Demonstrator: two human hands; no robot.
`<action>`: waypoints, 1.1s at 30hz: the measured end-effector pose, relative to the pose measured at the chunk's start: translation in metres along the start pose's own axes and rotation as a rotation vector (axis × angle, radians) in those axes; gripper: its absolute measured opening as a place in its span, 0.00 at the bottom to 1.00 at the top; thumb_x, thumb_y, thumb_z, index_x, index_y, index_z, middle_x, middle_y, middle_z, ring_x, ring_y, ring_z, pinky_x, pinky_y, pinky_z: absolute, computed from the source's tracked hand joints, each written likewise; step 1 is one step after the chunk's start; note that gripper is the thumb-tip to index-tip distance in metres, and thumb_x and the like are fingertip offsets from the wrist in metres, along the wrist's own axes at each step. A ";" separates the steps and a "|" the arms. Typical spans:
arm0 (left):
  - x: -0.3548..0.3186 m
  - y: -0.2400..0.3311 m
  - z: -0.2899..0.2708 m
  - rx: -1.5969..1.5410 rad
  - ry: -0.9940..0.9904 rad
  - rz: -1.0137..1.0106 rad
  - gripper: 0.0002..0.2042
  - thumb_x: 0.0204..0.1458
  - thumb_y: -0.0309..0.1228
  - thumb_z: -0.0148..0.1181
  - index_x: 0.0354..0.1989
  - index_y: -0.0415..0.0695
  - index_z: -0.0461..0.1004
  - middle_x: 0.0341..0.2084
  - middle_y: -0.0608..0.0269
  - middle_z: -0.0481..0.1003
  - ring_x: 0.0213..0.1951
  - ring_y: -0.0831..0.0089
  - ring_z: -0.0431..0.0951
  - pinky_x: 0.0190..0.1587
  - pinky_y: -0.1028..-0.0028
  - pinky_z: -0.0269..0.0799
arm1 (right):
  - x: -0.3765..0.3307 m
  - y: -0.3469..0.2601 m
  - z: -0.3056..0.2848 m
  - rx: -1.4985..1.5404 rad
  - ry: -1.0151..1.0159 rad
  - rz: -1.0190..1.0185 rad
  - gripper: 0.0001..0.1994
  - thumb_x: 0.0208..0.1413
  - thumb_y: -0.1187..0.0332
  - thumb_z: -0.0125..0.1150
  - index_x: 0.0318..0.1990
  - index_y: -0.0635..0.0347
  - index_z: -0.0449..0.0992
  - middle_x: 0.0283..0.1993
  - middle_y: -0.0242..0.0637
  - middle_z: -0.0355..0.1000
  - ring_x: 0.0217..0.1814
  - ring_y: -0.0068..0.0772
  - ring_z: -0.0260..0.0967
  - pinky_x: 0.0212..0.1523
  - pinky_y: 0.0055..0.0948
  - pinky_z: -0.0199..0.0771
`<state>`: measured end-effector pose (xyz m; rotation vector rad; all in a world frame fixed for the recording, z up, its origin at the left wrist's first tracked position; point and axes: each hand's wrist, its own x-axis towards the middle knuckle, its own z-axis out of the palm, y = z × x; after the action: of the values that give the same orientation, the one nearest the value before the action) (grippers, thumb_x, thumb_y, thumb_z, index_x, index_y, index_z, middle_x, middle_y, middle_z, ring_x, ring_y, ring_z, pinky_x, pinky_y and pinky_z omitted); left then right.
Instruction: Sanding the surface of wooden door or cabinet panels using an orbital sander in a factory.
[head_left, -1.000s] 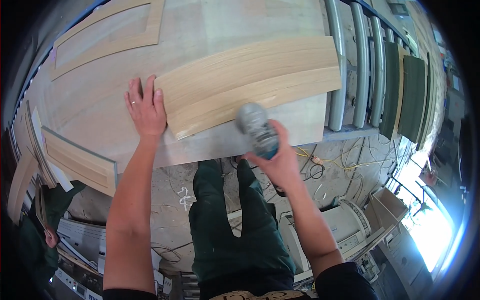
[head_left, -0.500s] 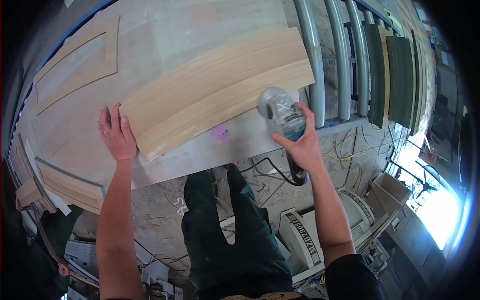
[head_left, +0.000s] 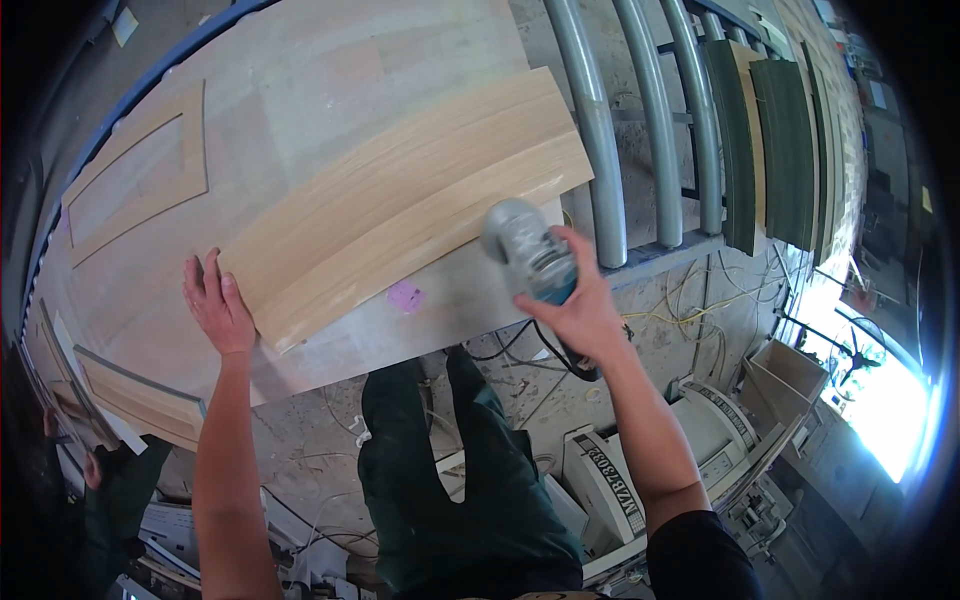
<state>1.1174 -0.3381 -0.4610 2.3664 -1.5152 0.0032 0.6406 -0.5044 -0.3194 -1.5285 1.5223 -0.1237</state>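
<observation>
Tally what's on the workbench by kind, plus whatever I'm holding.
Curved wood panel, under left hand: 1
Flat wooden frame: 1
Pink scrap: 1
Power sander, in right hand: 1
Total: 4

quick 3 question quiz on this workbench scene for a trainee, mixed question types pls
1. True or false: the left hand rests flat at the end of the curved wooden panel.
2. What does the right hand grip? A) hammer B) grey and teal power tool C) paintbrush
3. What small coloured thing lies on the workbench just below the panel's edge?

Key: 1 true. 2 B, the power tool, at the panel's lower right edge. 3 a pink scrap.
</observation>
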 end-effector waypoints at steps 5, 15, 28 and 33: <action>0.003 -0.003 -0.004 0.011 -0.002 0.030 0.24 0.74 0.43 0.43 0.70 0.47 0.71 0.72 0.38 0.63 0.73 0.43 0.60 0.74 0.51 0.53 | 0.009 0.006 -0.017 -0.010 -0.009 0.051 0.49 0.44 0.61 0.85 0.74 0.51 0.60 0.69 0.49 0.69 0.69 0.43 0.71 0.70 0.40 0.69; 0.003 0.000 0.001 0.005 -0.012 0.014 0.25 0.74 0.46 0.41 0.70 0.46 0.71 0.71 0.37 0.63 0.74 0.43 0.59 0.74 0.51 0.52 | 0.042 0.057 -0.065 0.015 0.308 -0.014 0.49 0.46 0.60 0.84 0.74 0.56 0.60 0.66 0.47 0.70 0.67 0.41 0.71 0.69 0.37 0.69; 0.003 -0.004 -0.003 -0.004 0.003 0.019 0.22 0.73 0.42 0.44 0.69 0.49 0.73 0.71 0.42 0.64 0.72 0.45 0.62 0.74 0.50 0.52 | 0.034 0.051 -0.062 -0.055 0.236 -0.036 0.49 0.45 0.61 0.84 0.74 0.57 0.60 0.68 0.48 0.69 0.68 0.42 0.70 0.70 0.39 0.68; 0.003 0.001 -0.003 0.017 0.002 0.019 0.22 0.72 0.41 0.44 0.69 0.48 0.72 0.71 0.38 0.63 0.72 0.42 0.62 0.74 0.51 0.54 | 0.036 0.053 -0.058 -0.004 0.332 0.004 0.48 0.46 0.61 0.83 0.73 0.60 0.60 0.68 0.48 0.68 0.67 0.41 0.69 0.68 0.38 0.69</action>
<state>1.1190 -0.3404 -0.4573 2.3644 -1.5423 0.0222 0.5722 -0.5532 -0.3410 -1.5634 1.7838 -0.3885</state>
